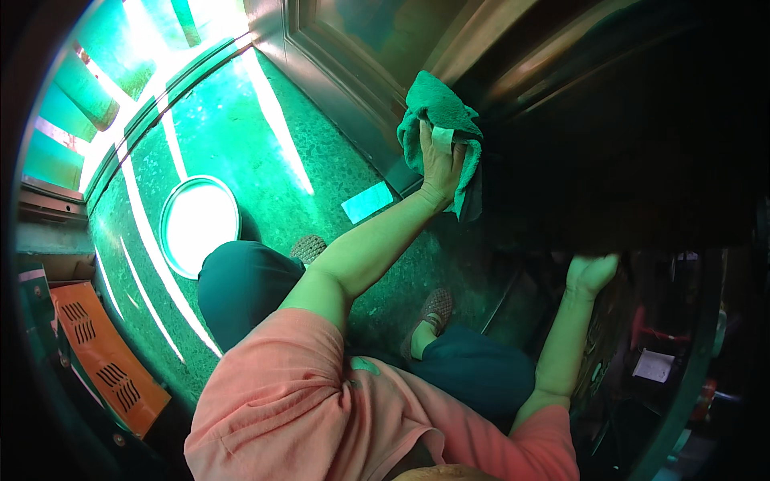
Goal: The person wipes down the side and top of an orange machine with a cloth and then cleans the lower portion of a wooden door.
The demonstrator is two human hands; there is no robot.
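Note:
My left hand (pixel 442 168) holds a green terry cloth (pixel 437 102) with a pale tag, its fingers spread over the folds. The cloth lies against the lower part of a brown panelled door or cabinet front (pixel 355 66), by its dark right side. My right hand (pixel 592 273) is lower right, palm side showing, at the lower edge of a large dark thing. Its fingertips are hidden there, so I cannot tell what they touch. On the floor at the left stands a round basin or bucket (pixel 201 225), its inside washed out by bright light.
A flat pale rectangle (pixel 367 202) lies on the speckled floor (pixel 258 156) beside the panelled front. An orange slotted metal panel (pixel 108 355) is at the lower left. Along the far left runs a sunlit threshold or rail (pixel 174 84). Dim clutter with a white piece (pixel 653 365) is at the right.

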